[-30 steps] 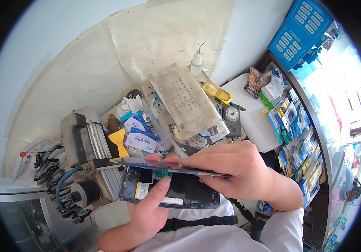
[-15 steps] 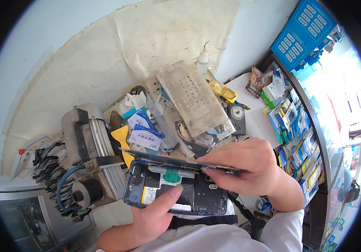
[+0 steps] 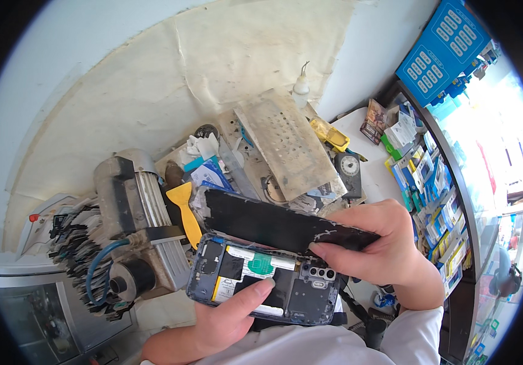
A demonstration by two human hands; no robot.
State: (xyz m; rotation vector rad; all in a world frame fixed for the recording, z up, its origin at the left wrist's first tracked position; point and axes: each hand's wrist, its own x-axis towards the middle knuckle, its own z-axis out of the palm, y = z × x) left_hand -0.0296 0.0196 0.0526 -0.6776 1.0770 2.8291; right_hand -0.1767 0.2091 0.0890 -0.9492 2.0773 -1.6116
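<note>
My left hand (image 3: 231,313) grips an opened smartphone body (image 3: 298,298), thumb on its dark middle. The battery area (image 3: 222,289) shows white and yellow labels and a green sticker (image 3: 260,263); a triple-lens camera module (image 3: 322,273) sits at the phone's right end. My right hand (image 3: 377,249) is closed on a thin black panel (image 3: 255,219) with rough, whitish edges, tilted up along the phone's far long edge, its thumb beside the camera module.
A grimy air pump (image 3: 146,201) with a blue hose and a yellow plastic tool (image 3: 183,213) are at left. A perforated metal plate (image 3: 283,143), yellow device (image 3: 328,134) and squeeze bottle (image 3: 301,88) lie behind. Packaged goods (image 3: 432,213) line the right.
The black panel has swung up and away from the phone, showing its broad face and more of the insides. The phone and both hands have shifted slightly right.
</note>
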